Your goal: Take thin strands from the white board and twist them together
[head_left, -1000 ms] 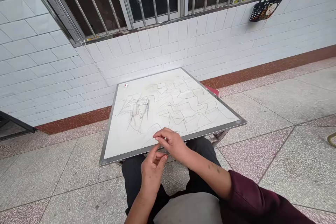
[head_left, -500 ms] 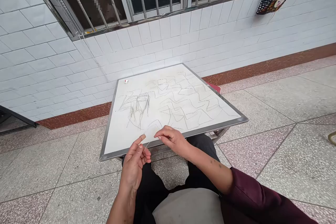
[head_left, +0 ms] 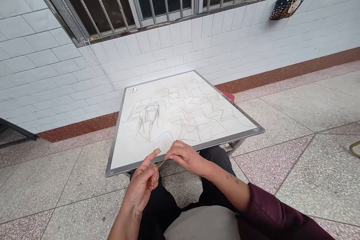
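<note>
My left hand (head_left: 144, 182) is at the table's near edge, its thumb pressed against the curled fingers on one end of a thin wire (head_left: 161, 164). Its index finger points outward, with a tan wrap on the tip. My right hand (head_left: 187, 157) pinches the wire's other end between thumb and forefinger. The short visible length runs nearly straight between the two hands. Beyond them, on the white tabletop (head_left: 132, 150), many thin dark bent strands lie in zigzags at the right. A denser tangle of strands (head_left: 152, 110) is at the left.
A small white-and-red item (head_left: 134, 90) sits near the table's far left corner. The table's metal rim (head_left: 230, 138) is just beyond my knees. Behind it stand a white tiled wall (head_left: 157, 56) and a barred window. A dotted basket (head_left: 285, 7) hangs at the upper right.
The wire between my hands has gone from curved to nearly straight. My left fingers have closed in more, and both hands appear slightly lower in view.
</note>
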Tool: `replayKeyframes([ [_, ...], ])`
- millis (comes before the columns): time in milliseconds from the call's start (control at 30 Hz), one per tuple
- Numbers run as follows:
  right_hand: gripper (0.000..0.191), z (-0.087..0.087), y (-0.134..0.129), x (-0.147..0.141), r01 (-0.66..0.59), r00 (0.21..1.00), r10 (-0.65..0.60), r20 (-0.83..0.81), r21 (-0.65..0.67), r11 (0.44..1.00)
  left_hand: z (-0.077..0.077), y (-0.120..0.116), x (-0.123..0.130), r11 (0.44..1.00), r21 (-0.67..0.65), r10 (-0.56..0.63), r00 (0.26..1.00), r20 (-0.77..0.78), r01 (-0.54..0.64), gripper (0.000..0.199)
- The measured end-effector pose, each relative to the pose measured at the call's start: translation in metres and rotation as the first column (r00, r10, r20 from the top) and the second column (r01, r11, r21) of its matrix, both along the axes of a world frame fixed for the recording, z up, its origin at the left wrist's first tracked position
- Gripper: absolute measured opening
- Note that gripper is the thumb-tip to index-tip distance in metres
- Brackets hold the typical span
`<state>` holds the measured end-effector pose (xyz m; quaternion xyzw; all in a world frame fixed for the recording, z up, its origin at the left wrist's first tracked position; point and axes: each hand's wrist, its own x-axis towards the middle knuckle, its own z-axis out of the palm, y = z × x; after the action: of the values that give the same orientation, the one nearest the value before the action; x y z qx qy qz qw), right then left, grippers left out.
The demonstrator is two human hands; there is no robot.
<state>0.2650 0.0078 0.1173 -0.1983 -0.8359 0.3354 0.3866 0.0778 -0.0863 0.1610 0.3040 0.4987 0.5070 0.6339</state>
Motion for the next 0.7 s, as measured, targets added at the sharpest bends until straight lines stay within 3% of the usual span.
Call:
replayKeyframes([
  [300,0.023,0.0,-0.006,-0.007,0.023,1.0,-0.023,-0.011,0.006,1.0,-0.001,-0.005,-0.003,0.998,0.046,0.053,0.998,0.014,-0.054,0.061],
  [700,0.02,0.015,-0.013,-0.001,0.067,0.992,-0.081,-0.095,-0.141,0.988,0.009,-0.019,0.008,0.981,0.15,0.136,0.989,-0.061,-0.125,0.061],
])
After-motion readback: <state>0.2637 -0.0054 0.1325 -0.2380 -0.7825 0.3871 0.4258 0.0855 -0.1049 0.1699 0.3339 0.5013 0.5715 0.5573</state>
